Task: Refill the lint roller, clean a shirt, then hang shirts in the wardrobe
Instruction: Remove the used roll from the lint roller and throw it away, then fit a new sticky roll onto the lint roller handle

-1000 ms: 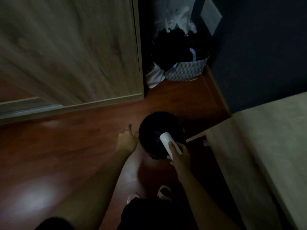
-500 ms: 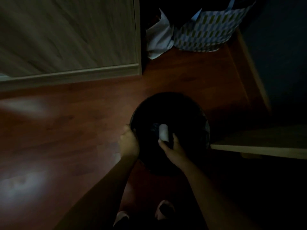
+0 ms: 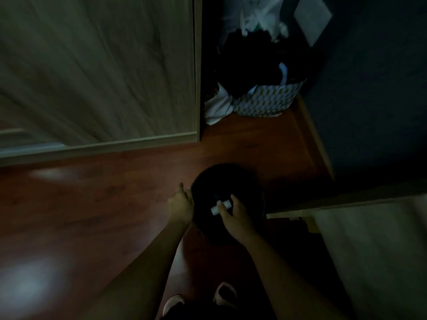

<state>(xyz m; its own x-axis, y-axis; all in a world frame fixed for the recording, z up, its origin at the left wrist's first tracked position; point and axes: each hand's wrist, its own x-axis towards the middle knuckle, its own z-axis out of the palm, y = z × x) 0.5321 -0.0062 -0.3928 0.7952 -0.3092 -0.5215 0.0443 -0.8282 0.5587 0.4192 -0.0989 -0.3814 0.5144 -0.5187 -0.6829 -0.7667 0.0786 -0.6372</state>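
The room is dim. A round black bin (image 3: 231,176) stands on the reddish wood floor. My left hand (image 3: 181,205) grips the bin's left rim; its fingertips are hidden in the dark opening. My right hand (image 3: 235,215) hovers over the bin's mouth and pinches a short white roll (image 3: 217,208) between thumb and fingers. The roll lies sideways just above the dark inside of the bin. No shirt or lint roller handle shows clearly.
A light wooden wardrobe door (image 3: 92,77) fills the upper left. A patterned basket (image 3: 265,102) heaped with dark clothes stands beyond the bin, with a white cloth (image 3: 217,109) beside it. Pale wooden furniture (image 3: 369,250) stands right. My slippered feet (image 3: 225,294) are below.
The white roll has turned from upright to sideways and sits lower over the bin's mouth. My head dipped toward the bin and rose again. My left hand stays on the rim.
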